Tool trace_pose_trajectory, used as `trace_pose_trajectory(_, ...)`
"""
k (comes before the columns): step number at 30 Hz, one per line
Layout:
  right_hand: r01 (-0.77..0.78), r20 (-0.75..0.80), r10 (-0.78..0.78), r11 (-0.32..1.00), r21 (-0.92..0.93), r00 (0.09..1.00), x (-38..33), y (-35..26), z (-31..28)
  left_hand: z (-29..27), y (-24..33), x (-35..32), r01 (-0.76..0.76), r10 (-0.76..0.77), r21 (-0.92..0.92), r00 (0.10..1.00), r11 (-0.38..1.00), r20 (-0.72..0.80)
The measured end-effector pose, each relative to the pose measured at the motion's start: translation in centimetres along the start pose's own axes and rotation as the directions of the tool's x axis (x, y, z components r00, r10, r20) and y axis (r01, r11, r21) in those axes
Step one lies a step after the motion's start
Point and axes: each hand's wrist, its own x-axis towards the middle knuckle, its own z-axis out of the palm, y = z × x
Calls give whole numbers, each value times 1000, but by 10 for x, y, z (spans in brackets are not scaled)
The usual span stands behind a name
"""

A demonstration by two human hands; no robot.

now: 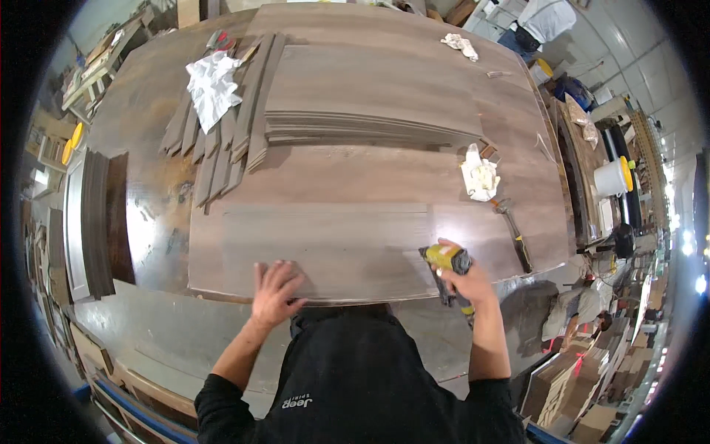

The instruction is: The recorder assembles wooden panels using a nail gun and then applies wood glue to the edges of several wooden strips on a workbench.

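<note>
My left hand [275, 290] lies flat, fingers spread, on the near edge of a large grey-brown wooden panel [325, 244] on the workbench. In my right hand [462, 280] I grip a yellow and black power tool [446, 259], resting on the panel's near right corner. The tool's lower part is hidden behind my hand.
A stack of wide boards [370, 103] and several narrow strips [222, 140] lie further back, with a crumpled white cloth [211, 85] on the strips. A white rag [479, 177] and a hammer [514, 229] lie to the right. A white bucket [612, 177] stands beyond the bench's right edge.
</note>
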Motion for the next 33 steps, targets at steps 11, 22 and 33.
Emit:
trace_pose_trajectory(11,126,328,-70,980,-154,942,-12,2,195,-18,-88,-87,340,-354,-101,876,935,-327)
trace_pose_trajectory(22,344,626,-57,872,-348,778,-1,-55,366,-34,-141,-118,151,-231,-229,897,961,-376)
trace_pose_trajectory(33,351,601,1,812,-467,799,0,-62,406,-29,-147,-119,97,-249,-337,860,937,-446)
